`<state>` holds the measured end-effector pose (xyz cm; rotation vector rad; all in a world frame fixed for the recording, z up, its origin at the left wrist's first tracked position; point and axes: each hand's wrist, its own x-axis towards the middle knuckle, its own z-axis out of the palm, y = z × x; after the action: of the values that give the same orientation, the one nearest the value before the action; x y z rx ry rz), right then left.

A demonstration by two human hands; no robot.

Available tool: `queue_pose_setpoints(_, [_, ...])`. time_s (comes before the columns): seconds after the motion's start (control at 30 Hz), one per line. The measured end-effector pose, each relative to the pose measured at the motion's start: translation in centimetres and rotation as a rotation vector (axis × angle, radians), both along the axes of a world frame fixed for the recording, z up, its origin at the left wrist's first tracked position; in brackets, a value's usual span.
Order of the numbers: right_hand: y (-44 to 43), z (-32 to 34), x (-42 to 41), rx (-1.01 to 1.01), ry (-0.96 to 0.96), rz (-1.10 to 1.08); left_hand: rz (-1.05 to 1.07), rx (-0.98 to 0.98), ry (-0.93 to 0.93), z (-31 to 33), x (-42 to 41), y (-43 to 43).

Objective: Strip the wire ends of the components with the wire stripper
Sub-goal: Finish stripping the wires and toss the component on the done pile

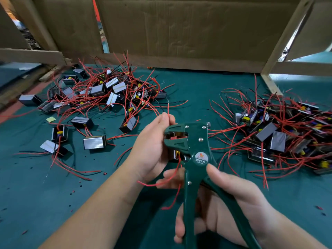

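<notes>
Left hand (152, 146) holds a component (177, 155), its red wire (168, 107) at the mouth of the stripper (195, 141); right hand (233, 203) grips the spread handles. Next move, probably: squeeze to strip.

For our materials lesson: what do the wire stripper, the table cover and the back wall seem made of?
Wire stripper: probably metal painted dark green, judging by its shiny rivets and flat plates. Table cover: seemingly dull green cloth or felt, no shine. Back wall: brown cardboard, matt, with creases and cut edges.
</notes>
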<state>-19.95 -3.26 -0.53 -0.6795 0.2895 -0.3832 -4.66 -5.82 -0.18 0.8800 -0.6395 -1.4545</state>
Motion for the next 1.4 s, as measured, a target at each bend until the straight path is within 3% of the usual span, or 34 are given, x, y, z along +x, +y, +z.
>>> queue_pose_setpoints(0.07, [-0.3, 0.1, -0.5, 0.047, -0.087, -0.140, -0.057, 0.021, 0.009, 0.1, 0.3, 0.0])
queue_pose_setpoints(0.13, [-0.3, 1.3, -0.9, -0.050, -0.016, -0.296, -0.013, -0.035, -0.079, 0.1, 1.1, -0.3])
queue_pose_setpoints(0.23, [-0.5, 0.5, -2.0, -0.237, -0.022, -0.324, 0.167, -0.144, -0.301, 0.5, 3.4, -0.9])
queue_pose_setpoints(0.43, [-2.0, 0.8, -3.8, -0.510, 0.162, -0.915, 0.574, -0.135, -0.630, 0.6, 8.3, -1.3])
queue_pose_setpoints(0.57, [-2.5, 1.1, -4.2, -0.460, 0.121, -0.855, 0.788, -0.103, -1.076, 0.3, 9.8, -1.1])
queue_pose_setpoints(0.67, [-2.4, 0.8, -4.1, -0.371, 0.147, -0.741, 0.721, 0.031, -1.446, -0.5, 10.2, -0.9])
queue_pose_setpoints(0.8, [-2.1, 1.0, -3.9, -0.328, 0.137, -0.637, 0.526, 0.285, -1.722, -1.1, 10.1, -1.0])
queue_pose_setpoints(0.9, [-2.2, 1.4, -4.2, -0.221, 0.124, -0.576, 0.396, 0.404, -1.778, -1.5, 10.1, -1.1])
queue_pose_setpoints(0.97, [-2.1, 1.6, -4.4, -0.163, 0.101, -0.512, 0.460, 0.361, -1.762, -1.6, 10.1, -1.1])
queue_pose_setpoints(1.13, [-1.9, 1.8, -3.9, -0.103, 0.079, -0.448, 0.564, -0.059, -1.501, -0.7, 9.1, -1.0])
queue_pose_setpoints(1.23, [-1.8, 1.6, -3.6, -0.084, 0.072, -0.432, 0.603, -0.286, -1.545, -0.5, 7.5, -0.6])
queue_pose_setpoints(1.3, [-1.7, 1.6, -3.6, -0.082, 0.068, -0.418, 0.716, -0.270, -1.592, -0.5, 6.9, -0.5])
queue_pose_setpoints(1.4, [-1.6, 1.6, -3.5, -0.086, 0.058, -0.402, 0.884, -0.056, -1.617, -0.5, 7.1, -0.5])
